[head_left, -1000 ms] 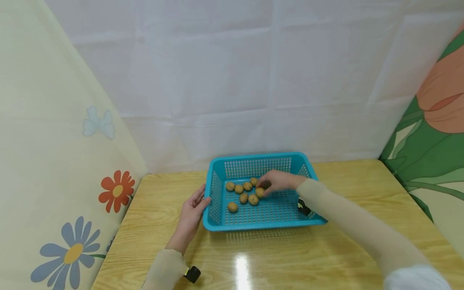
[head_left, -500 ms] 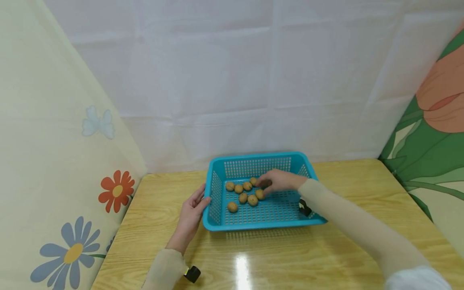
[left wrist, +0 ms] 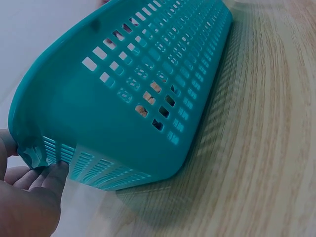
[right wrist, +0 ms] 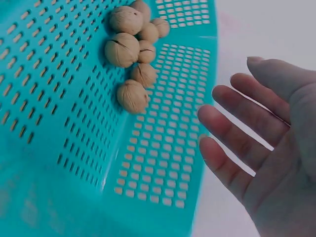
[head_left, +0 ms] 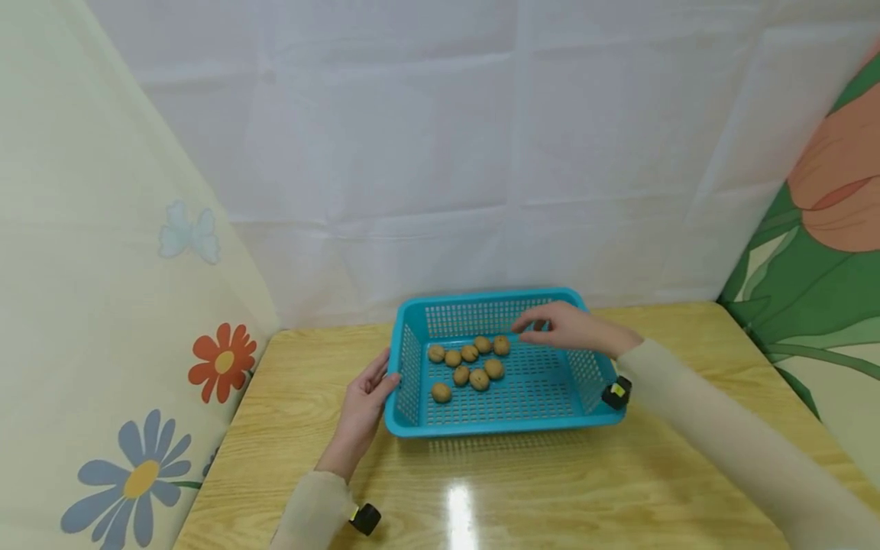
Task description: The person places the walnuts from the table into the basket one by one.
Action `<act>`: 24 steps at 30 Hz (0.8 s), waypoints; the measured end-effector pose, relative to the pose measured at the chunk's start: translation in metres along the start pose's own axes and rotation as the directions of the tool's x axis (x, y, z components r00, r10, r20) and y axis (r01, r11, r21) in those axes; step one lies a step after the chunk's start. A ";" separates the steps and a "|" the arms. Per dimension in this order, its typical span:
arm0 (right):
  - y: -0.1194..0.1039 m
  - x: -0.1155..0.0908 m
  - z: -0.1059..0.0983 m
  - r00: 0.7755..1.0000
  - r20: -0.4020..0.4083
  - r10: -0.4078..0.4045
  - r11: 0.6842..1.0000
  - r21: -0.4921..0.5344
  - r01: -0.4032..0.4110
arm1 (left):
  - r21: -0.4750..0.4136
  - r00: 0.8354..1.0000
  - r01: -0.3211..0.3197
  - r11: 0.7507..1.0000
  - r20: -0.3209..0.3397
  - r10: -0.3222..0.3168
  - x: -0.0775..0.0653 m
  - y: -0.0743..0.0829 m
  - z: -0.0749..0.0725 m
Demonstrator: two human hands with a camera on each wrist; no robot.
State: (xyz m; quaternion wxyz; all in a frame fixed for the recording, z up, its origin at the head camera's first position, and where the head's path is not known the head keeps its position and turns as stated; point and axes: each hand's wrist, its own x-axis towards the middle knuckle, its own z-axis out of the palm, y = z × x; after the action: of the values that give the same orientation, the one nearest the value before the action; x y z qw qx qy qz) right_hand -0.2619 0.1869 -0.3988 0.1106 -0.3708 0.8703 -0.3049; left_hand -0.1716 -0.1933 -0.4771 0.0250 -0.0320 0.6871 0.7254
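A turquoise plastic basket [head_left: 509,428] with slotted walls stands on the wooden table, several walnuts [head_left: 479,380] lying loose on its floor. My left hand [head_left: 360,401] grips the basket's left end, thumb over the rim and fingers against the outside. In the left wrist view, the left hand [left wrist: 32,205] holds the rim close to a corner. Above the right part of the basket, my right hand [head_left: 569,327] holds nothing. Its fingers are relaxed and spread apart in the right wrist view, a short way from the walnuts [right wrist: 122,49].
A white cloth [head_left: 412,153] hangs right behind the basket at the table's back edge. Painted panels flank the table [head_left: 550,489], with a red flower [head_left: 222,363] at left and green leaves [head_left: 825,290] at right. Each wrist carries a small black camera [head_left: 366,519].
My right hand has let go of a walnut at the right end of the back row, then risen and moved right, away from the walnuts. The left hand stays in place.
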 end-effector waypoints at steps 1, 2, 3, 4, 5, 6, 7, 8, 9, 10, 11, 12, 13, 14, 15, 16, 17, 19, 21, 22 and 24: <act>0.001 -0.007 -0.003 1.000 -0.019 0.013 1.000 0.005 -0.013 | 0.000 1.000 -0.002 1.000 0.001 0.002 0.000 0.000 0.000; 0.002 -0.015 -0.005 0.999 -0.036 0.026 1.000 0.009 -0.026 | -0.002 1.000 -0.005 1.000 0.002 0.005 0.000 0.000 0.000; 0.003 -0.023 -0.008 0.998 -0.056 0.039 0.999 0.014 -0.039 | -0.004 1.000 -0.006 1.000 0.003 0.006 0.000 0.000 0.000; 0.005 -0.031 -0.009 0.996 -0.077 0.051 0.999 0.014 -0.050 | -0.004 1.000 -0.007 1.000 0.006 0.007 0.000 0.000 0.000; 0.006 -0.040 -0.011 0.993 -0.097 0.074 0.997 0.013 -0.073 | -0.004 1.000 -0.008 1.000 0.008 0.008 0.000 0.000 0.000; 0.008 -0.049 -0.012 0.989 -0.119 0.087 0.996 0.008 -0.087 | -0.003 1.000 -0.007 1.000 0.008 0.007 0.000 0.001 0.000; 0.009 -0.058 -0.012 0.984 -0.145 0.101 0.995 0.000 -0.102 | -0.004 1.000 -0.005 1.000 0.009 0.005 -0.001 0.001 0.000; 0.010 -0.067 -0.012 0.978 -0.174 0.116 0.993 -0.004 -0.118 | -0.005 1.000 -0.002 1.000 0.008 0.002 -0.001 0.001 0.000; 0.012 -0.076 -0.012 0.970 -0.205 0.131 0.991 -0.007 -0.135 | -0.006 1.000 0.000 1.000 0.006 0.000 -0.001 0.001 -0.001; 0.014 -0.084 -0.011 0.961 -0.238 0.144 0.988 -0.016 -0.152 | -0.005 1.000 0.001 1.000 0.007 -0.001 -0.001 0.001 -0.001; 0.016 -0.092 -0.010 0.949 -0.272 0.159 0.985 -0.024 -0.172 | -0.006 1.000 0.003 1.000 0.006 -0.003 -0.002 0.000 -0.001; 0.018 -0.100 -0.008 0.936 -0.310 0.166 0.982 -0.037 -0.186 | -0.007 1.000 0.005 1.000 0.008 -0.005 -0.002 0.000 -0.001; 0.021 -0.107 -0.007 0.922 -0.347 0.173 0.978 -0.048 -0.201 | -0.010 1.000 0.007 1.000 0.010 -0.007 -0.002 0.000 -0.001; 0.023 -0.114 -0.005 0.908 -0.382 0.175 0.975 -0.058 -0.213 | -0.012 1.000 0.009 1.000 0.012 -0.009 -0.002 0.000 -0.001; 0.026 -0.120 -0.003 0.894 -0.412 0.175 0.973 -0.069 -0.222 | -0.013 1.000 0.011 1.000 0.014 -0.011 -0.002 -0.001 -0.001; 0.028 -0.126 -0.002 0.881 -0.439 0.174 0.969 -0.082 -0.233 | -0.012 1.000 0.012 1.000 0.016 -0.012 -0.002 -0.001 -0.002; 0.031 -0.132 0.000 0.870 -0.461 0.175 0.966 -0.091 -0.243 | -0.014 1.000 0.014 1.000 0.017 -0.014 -0.002 -0.001 -0.002; 0.035 -0.141 0.004 0.853 -0.491 0.174 0.961 -0.106 -0.257 | -0.015 1.000 0.016 1.000 0.018 -0.016 -0.002 -0.001 -0.002; 0.040 -0.148 0.007 0.845 -0.505 0.178 0.954 -0.123 -0.274 | -0.020 1.000 0.018 1.000 0.014 -0.018 -0.002 -0.001 -0.001; 0.042 -0.151 0.009 0.841 -0.509 0.182 0.949 -0.134 -0.287 | -0.022 1.000 0.019 1.000 0.012 -0.019 -0.002 -0.001 -0.001; 0.046 -0.155 0.013 0.840 -0.506 0.195 0.937 -0.158 -0.312 | -0.026 1.000 0.020 0.999 0.009 -0.020 -0.001 -0.001 0.000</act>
State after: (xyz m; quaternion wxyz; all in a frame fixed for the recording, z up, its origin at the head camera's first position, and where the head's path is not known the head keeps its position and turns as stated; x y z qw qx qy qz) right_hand -0.1742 0.3167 -0.4425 -0.1150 -0.1740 0.9413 -0.2653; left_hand -0.1704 -0.1937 -0.4779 0.0349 -0.0359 0.6772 0.7341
